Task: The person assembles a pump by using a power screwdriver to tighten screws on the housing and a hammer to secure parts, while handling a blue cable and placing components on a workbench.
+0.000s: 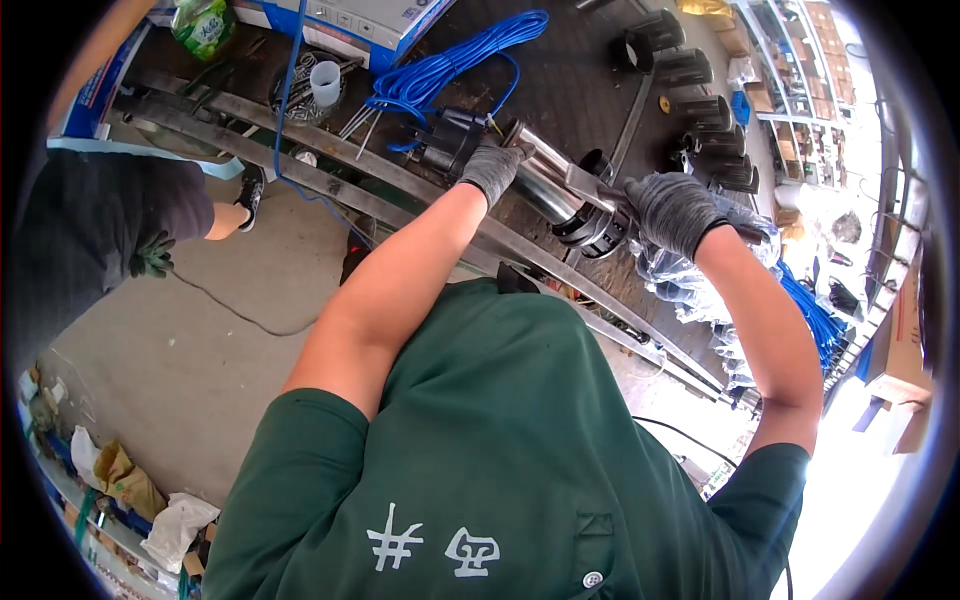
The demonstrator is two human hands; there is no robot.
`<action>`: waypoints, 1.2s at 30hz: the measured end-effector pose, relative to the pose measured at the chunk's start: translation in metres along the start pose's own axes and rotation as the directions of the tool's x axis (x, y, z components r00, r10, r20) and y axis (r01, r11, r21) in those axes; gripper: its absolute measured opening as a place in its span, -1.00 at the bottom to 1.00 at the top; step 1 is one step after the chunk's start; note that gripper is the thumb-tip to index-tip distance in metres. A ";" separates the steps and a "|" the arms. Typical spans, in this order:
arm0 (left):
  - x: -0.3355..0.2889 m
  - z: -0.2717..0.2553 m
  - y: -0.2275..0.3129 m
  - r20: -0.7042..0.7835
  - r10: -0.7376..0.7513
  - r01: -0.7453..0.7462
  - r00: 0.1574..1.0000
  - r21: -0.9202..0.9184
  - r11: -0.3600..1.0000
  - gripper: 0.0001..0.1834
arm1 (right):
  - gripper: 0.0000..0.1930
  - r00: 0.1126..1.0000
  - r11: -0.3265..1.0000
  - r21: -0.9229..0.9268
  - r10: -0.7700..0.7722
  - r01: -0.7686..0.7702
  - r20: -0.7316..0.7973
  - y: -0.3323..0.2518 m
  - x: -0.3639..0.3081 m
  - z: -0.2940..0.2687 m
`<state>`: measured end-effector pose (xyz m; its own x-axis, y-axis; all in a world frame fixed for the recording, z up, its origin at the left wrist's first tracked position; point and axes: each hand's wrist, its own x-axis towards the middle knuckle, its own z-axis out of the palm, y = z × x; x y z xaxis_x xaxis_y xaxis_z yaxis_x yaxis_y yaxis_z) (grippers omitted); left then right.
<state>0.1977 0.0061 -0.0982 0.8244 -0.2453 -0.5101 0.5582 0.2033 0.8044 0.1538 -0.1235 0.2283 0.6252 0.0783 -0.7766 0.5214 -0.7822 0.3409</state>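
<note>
- Bystander at the far left: a person in dark clothes [95, 235] stands on the concrete floor [200, 350], cut off by the rim; one gloved hand hangs at their side, apart from your work.
- Your left hand [492, 168], gloved in grey, is clamped over the steel cylinder [545, 185] near its black capped end [452, 145]; the cylinder lies across the metal rails [330, 185], just near of the blue cable coil [450, 65].
- Your right hand [675, 210] is closed round a flat metal tool [590, 185] set against the cylinder's right end, where a black ring piece [600, 232] sits; that end looks still in hand, not finished, as I judge it.
- Black sleeves [700, 110] stand in a row far right, seemingly waiting.
- Hidden: your fingertips, the tool's tip, and whether the ring is seated or loose; I cannot tell.
</note>
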 end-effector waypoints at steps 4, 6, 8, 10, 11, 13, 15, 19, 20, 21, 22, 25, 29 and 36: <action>-0.044 0.002 0.050 0.049 -0.115 0.110 0.992 0.098 0.989 -0.31 | -0.70 0.969 0.947 0.322 0.068 0.012 -0.236 -0.010 -0.007 0.004; -0.033 0.002 0.039 0.006 -0.075 0.074 0.997 0.093 0.993 -0.29 | -0.68 0.961 0.932 0.361 0.060 0.043 -0.270 -0.012 -0.007 0.017; -0.041 0.008 0.043 0.004 -0.082 0.082 0.997 0.103 0.991 -0.36 | -0.73 0.998 0.996 0.090 0.007 -0.001 -0.063 -0.002 -0.006 0.054; -0.035 0.004 0.035 0.049 -0.033 0.032 0.998 0.011 0.999 -0.43 | -0.77 0.984 0.998 -0.069 0.017 -0.005 0.177 0.006 -0.002 0.051; -0.028 0.004 0.034 0.045 -0.052 0.050 0.998 0.033 0.998 -0.48 | -0.84 0.979 0.989 -0.146 0.000 0.030 0.203 0.009 -0.002 0.048; -0.031 0.001 0.038 0.031 -0.043 0.042 0.999 0.043 0.998 -0.50 | -0.79 0.998 0.999 -0.041 -0.020 0.022 0.061 0.015 -0.003 0.037; -0.035 0.000 0.042 0.015 0.002 -0.003 1.000 0.046 0.999 -0.54 | -0.76 1.000 0.997 0.076 0.022 -0.021 -0.007 0.017 -0.004 0.015; -0.033 -0.004 0.047 -0.006 -0.012 0.012 1.000 0.091 0.996 -0.56 | -0.77 0.895 0.894 0.438 0.112 0.099 -0.432 -0.001 -0.016 -0.006; -0.034 -0.004 0.047 0.004 -0.020 0.019 1.000 0.091 0.996 -0.57 | -0.77 0.904 0.879 0.463 0.106 0.109 -0.415 -0.002 -0.011 0.010; -0.040 0.000 0.049 0.030 -0.028 0.025 0.999 0.094 0.995 -0.59 | -0.77 0.913 0.863 0.495 0.114 0.104 -0.391 -0.002 -0.008 0.034; -0.044 0.002 0.054 0.039 -0.035 0.031 0.999 0.092 0.995 -0.61 | -0.81 0.945 0.915 0.400 0.090 0.045 -0.314 0.001 -0.005 0.050; -0.045 -0.001 0.056 0.073 -0.064 0.052 0.995 0.153 0.987 -0.59 | -0.83 1.000 0.995 0.098 0.031 -0.031 0.001 0.005 0.003 0.041; -0.035 -0.004 0.046 0.045 -0.057 0.049 0.997 0.165 0.985 -0.59 | -0.78 0.997 0.997 0.065 0.048 -0.045 -0.054 0.007 -0.002 -0.041; -0.053 0.000 0.060 0.023 0.047 -0.049 0.999 0.100 0.994 -0.70 | -0.75 0.994 0.959 0.284 0.039 -0.008 -0.104 0.003 0.002 0.033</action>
<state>0.1872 0.0310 -0.0228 0.8476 -0.2569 -0.4643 0.5046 0.1197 0.8550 0.1375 -0.1456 0.2098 0.7022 0.1115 -0.7032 0.3301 -0.9261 0.1828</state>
